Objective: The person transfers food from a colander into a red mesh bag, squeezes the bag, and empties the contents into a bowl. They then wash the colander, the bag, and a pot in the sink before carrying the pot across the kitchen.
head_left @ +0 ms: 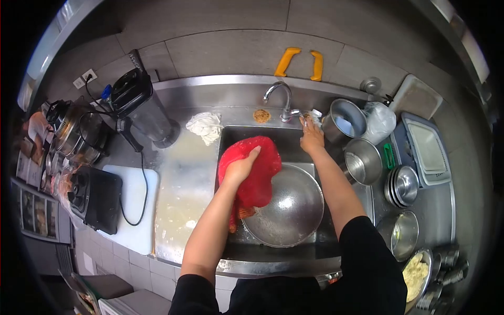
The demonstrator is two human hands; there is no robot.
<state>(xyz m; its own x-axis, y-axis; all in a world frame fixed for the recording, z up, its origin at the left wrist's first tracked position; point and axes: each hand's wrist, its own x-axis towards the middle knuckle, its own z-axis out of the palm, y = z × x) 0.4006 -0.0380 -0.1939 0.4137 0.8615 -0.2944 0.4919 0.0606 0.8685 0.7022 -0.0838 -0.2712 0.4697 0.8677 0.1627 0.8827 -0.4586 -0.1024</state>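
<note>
My left hand (240, 169) grips a bright red cloth (261, 157), its thumb lying over the top. The bunched cloth hangs above the left part of the sink (331, 231). Some orange material (244, 212) shows at its lower end; I cannot make out what it is. Below and to the right, a large round metal bowl (291, 210) sits in the sink, wet inside. At the back, my right hand (312, 135) reaches to the lever of the chrome faucet (286, 107), fingers stretched out against it. No water stream is visible from the spout.
A white rag (205, 126) and a brown scrubber (261, 115) lie behind the sink. Metal pots (362, 160) and stacked bowls (405, 186) stand right. On the left are a blender (149, 110), a black appliance base (97, 199) with a cord, and a white board (139, 210).
</note>
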